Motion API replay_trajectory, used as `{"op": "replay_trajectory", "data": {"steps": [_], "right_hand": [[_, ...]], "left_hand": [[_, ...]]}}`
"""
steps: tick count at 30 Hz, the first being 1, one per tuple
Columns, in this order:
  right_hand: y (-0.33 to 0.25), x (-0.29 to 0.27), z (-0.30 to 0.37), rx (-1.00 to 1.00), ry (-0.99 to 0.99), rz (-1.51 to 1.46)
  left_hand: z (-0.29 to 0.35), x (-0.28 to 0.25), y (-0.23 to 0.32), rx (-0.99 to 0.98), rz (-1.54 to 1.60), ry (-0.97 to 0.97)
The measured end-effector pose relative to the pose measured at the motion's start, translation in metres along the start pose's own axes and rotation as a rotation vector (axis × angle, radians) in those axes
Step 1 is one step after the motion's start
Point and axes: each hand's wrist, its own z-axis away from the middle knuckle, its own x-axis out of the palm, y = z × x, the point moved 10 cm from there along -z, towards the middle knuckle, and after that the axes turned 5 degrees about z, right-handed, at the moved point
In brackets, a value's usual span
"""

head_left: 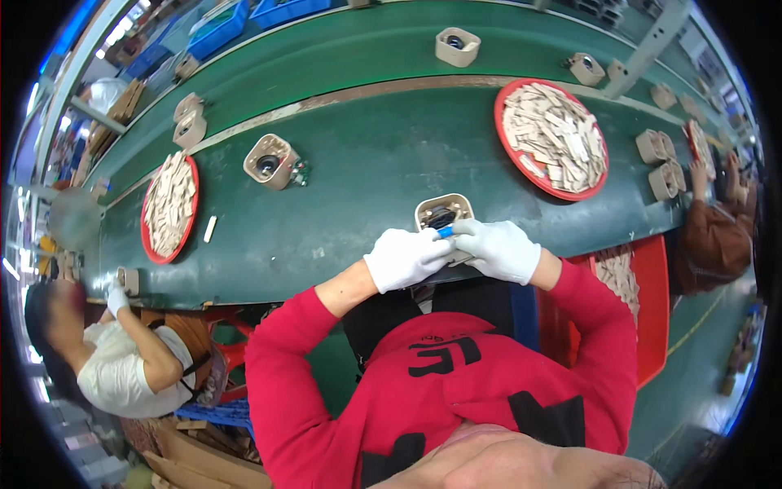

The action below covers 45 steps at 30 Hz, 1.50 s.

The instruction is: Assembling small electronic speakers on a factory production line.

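Note:
At the table's near edge stands a beige open-topped housing (443,200) with rounded corners and dark parts with a black coil of wire inside. My left hand (407,259), in a white glove, is closed at the housing's near side. My right hand (498,251), gloved the same way, meets it from the right with bent fingers. A small blue piece (445,232) shows between the fingertips of both hands; its kind cannot be made out. The gloves hide the near part of the housing.
Red round trays of beige strips stand at the right (499,122) and left (194,220). Another beige housing (281,155) with wires sits left of centre, near a loose strip (210,229). A green conveyor belt (350,57) runs behind. Co-workers sit on both sides.

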Motion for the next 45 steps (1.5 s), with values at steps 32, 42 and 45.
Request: {"op": "replay_trajectory", "data": {"steps": [32, 42, 45], "right_hand": [[0.099, -0.01, 0.048, 0.56, 0.546, -0.633], [0.104, -0.003, 0.063, 0.615, 0.565, -0.5], [0.103, -0.001, 0.06, 0.603, 0.564, -0.497]], "left_hand": [[-0.098, -0.093, -0.228, -0.35, -0.353, 0.567], [0.104, -0.199, -0.201, -0.709, -0.691, 0.738], [0.127, -0.18, -0.235, -0.881, -0.295, 0.565]]}}
